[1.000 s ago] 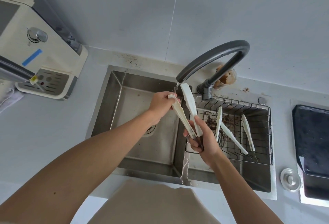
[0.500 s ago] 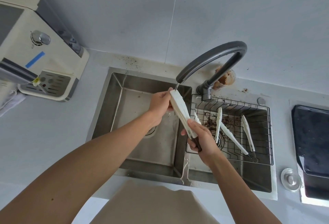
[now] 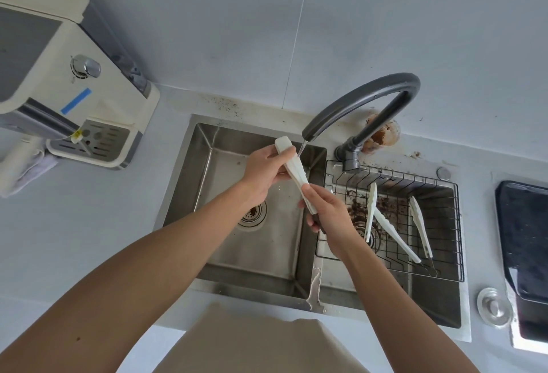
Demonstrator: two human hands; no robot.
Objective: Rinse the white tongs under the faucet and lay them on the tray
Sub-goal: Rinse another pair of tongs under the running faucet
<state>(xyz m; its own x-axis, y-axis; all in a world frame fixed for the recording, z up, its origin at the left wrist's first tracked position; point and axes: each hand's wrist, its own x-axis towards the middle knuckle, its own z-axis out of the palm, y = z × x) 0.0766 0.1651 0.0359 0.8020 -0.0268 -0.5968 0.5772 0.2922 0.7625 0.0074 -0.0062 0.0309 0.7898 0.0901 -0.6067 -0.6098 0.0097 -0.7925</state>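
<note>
Rinsing in hand: white tongs, pressed closed, held mid-frame under the faucet stream; left hand wraps the tips, right hand grips the handle end. Next, judged: carry right, lay in the wire tray. Count: two more tongs there, one faucet, two basins.

A pale grey wall with one thin vertical seam rises at the far side. The grey surface carries a cream appliance far left and a dark tray at the right edge, under soft, even light.
</note>
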